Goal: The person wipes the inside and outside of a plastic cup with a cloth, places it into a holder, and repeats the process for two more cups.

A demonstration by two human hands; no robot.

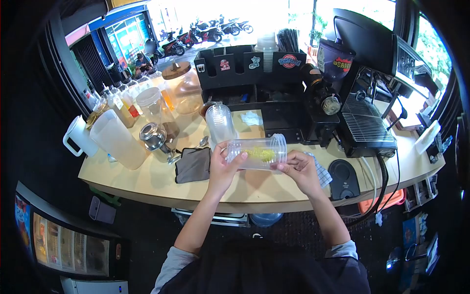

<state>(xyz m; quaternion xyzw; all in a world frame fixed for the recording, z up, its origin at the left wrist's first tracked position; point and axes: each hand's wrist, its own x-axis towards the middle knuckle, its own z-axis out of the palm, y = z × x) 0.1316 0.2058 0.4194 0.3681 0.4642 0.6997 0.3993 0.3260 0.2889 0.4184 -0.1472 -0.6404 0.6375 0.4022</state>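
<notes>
A clear plastic cup (257, 153) with a yellow-green print lies sideways in the air above the counter's front edge, its rim to the right. My left hand (226, 164) is closed round its base end, thumb on the near side. At the rim end, the fingers of my right hand (297, 168) pinch the cup. Several rims seem nested there, but I cannot tell how many cups there are. Just behind stands a stack of clear cups (221, 123). A dark grey cloth (193, 165) lies left of my left hand, and a checked cloth (319, 170) is partly behind my right hand.
On the wooden counter (132, 179) stand a frosted pitcher (117, 139), a white jug (80, 137), bottles (120, 105) and a metal pot (153, 135) at left. A black organizer (252, 73) is behind; a grinder (323, 98) and espresso machine (364, 120) stand right. A person (143, 62) sits outside.
</notes>
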